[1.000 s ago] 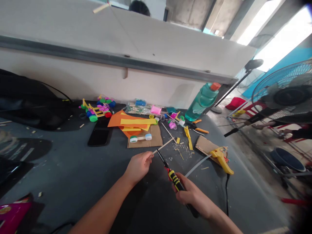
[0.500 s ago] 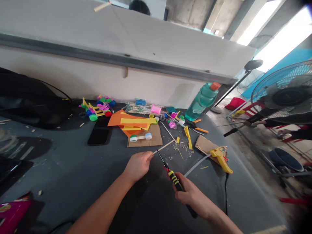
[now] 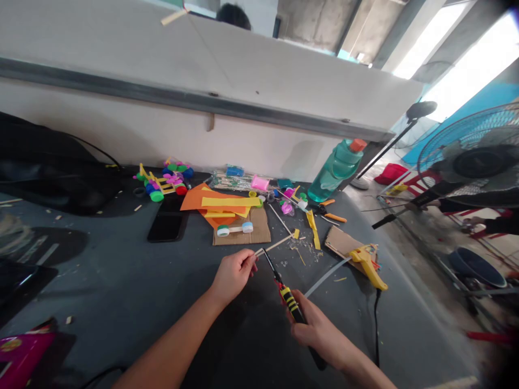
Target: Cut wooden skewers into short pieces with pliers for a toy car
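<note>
Over dark tabletop, left hand pinches wooden stick, right hand clenches striped cutter.

Tips of the black-and-yellow cutters — moved in since a moment ago, from just apart to touching the wooden stick, just beyond the left fingertips.

The dark gray tabletop holds a black bag at upper left, a black phone near the middle, orange paper on brown cardboard beside it, and a green water bottle at the back.
</note>
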A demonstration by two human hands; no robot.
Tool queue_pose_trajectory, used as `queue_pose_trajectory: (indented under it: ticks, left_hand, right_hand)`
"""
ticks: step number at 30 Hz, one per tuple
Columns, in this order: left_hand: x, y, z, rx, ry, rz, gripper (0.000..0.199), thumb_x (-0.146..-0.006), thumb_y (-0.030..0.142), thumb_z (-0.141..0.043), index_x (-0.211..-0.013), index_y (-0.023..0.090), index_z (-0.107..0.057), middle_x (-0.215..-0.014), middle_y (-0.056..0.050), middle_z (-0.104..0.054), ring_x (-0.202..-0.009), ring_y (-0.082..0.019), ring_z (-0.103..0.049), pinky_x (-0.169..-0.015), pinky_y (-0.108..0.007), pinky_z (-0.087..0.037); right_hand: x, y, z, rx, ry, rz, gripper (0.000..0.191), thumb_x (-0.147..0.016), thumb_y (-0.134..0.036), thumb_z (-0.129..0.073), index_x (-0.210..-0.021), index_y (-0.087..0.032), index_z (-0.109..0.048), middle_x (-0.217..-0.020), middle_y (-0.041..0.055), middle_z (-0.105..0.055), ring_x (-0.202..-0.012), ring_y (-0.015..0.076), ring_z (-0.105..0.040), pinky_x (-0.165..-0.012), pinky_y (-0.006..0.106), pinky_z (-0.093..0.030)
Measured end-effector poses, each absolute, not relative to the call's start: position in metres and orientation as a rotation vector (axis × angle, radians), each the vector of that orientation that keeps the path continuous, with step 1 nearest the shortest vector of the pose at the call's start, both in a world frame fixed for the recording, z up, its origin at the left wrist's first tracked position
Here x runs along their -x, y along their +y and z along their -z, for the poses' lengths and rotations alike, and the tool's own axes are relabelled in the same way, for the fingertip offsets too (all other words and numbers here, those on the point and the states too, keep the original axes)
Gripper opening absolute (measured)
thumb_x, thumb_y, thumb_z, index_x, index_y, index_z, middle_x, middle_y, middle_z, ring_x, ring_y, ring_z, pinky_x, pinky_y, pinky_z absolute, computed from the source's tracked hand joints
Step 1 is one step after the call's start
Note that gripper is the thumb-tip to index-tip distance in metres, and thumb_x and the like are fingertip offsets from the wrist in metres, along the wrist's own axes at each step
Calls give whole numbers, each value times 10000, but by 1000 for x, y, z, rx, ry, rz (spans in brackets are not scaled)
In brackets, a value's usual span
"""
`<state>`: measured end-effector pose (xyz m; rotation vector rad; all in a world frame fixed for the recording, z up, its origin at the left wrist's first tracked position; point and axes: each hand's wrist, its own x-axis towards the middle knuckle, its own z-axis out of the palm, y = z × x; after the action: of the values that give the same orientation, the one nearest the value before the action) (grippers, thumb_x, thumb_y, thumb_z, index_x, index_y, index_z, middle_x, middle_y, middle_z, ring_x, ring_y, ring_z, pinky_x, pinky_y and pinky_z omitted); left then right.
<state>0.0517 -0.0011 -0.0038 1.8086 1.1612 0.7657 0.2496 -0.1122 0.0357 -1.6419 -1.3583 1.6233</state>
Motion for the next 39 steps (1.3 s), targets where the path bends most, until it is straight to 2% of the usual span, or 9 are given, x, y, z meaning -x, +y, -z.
queue_pose_trajectory:
  ticks: [6, 10, 14, 17, 21, 27, 34, 39]
  left_hand:
    - [-49, 0, 1, -2069, 1148, -761, 271, -919, 272, -407, -720, 203, -578, -654, 20, -628, -625, -122, -591, -612, -213, -397]
    - [-44, 2, 7, -2261, 1119, -788, 231, -914, 258, -428, -828, 219, -639, -738, -4, -669, -701, -139, -618, -669, -224, -428]
    - [-41, 4, 11, -2369, 1114, -840, 221, -910, 261, -449, -947, 223, -664, -871, -43, -700, -797, -165, -643, -723, -244, -459]
    - [-41, 4, 9, -2380, 1113, -887, 236, -915, 263, -442, -990, 211, -660, -871, -53, -700, -799, -172, -641, -728, -256, -463]
    - [-44, 2, 5, -2212, 1095, -899, 215, -911, 266, -451, -925, 198, -654, -804, -35, -688, -761, -160, -633, -707, -245, -455]
    - [-54, -3, 5, -1651, 1076, -890, 274, -915, 338, -432, -773, 175, -602, -658, 8, -635, -567, -114, -595, -558, -198, -449]
    - [-50, -2, 2, -1862, 1126, -941, 157, -888, 247, -491, -832, 192, -627, -703, 15, -658, -650, -118, -620, -622, -200, -454]
    - [-44, 3, 5, -2153, 1056, -1007, 137, -873, 172, -511, -905, 205, -640, -815, -8, -693, -776, -141, -640, -708, -229, -467]
  right_hand:
    - [-251, -117, -32, 1593, -1229, -1709, 303, -597, -152, -476, -895, -209, -468, -764, -37, -464, -610, 106, -402, -563, 231, -311]
    - [-253, -119, -33, 1545, -1146, -1771, 380, -603, -162, -484, -981, -201, -471, -760, -33, -460, -591, 101, -398, -543, 227, -308]
    - [-255, -120, -32, 1531, -1161, -1777, 357, -606, -157, -480, -960, -200, -479, -747, -36, -450, -599, 104, -397, -546, 226, -310]
    - [-254, -121, -31, 1540, -1188, -1743, 356, -595, -150, -481, -947, -199, -485, -775, -29, -466, -624, 110, -398, -570, 229, -325]
    - [-250, -120, -35, 1543, -1276, -1661, 346, -574, -143, -474, -915, -193, -501, -797, -21, -478, -724, 139, -432, -622, 232, -348]
    - [-246, -117, -40, 1611, -1428, -1504, 353, -570, -124, -461, -917, -182, -493, -827, -14, -503, -784, 161, -442, -680, 248, -358]
    - [-245, -121, -36, 1545, -1213, -1665, 337, -586, -162, -492, -920, -200, -487, -781, -22, -468, -681, 130, -400, -585, 233, -318]
    - [-247, -122, -35, 1515, -1143, -1727, 350, -591, -165, -501, -939, -201, -489, -786, -24, -465, -637, 111, -384, -562, 232, -306]
